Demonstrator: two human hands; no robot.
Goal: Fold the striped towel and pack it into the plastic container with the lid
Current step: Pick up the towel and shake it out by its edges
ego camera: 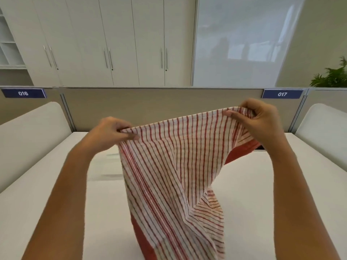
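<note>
Nearest, the striped towel (169, 166) hangs limp and light above the counter (262, 203), left hand (110, 134) and right hand (262, 121) each pinching a top corner, apart.

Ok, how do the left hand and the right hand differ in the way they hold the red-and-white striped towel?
The left hand sits lower and nearer the camera than the right hand. The left hand pinches a flat corner of the red-and-white striped towel, while the right hand's grip bunches the cloth into folds. Both hands hold the top edge, and the towel hangs unfolded between them above the white table.
</note>
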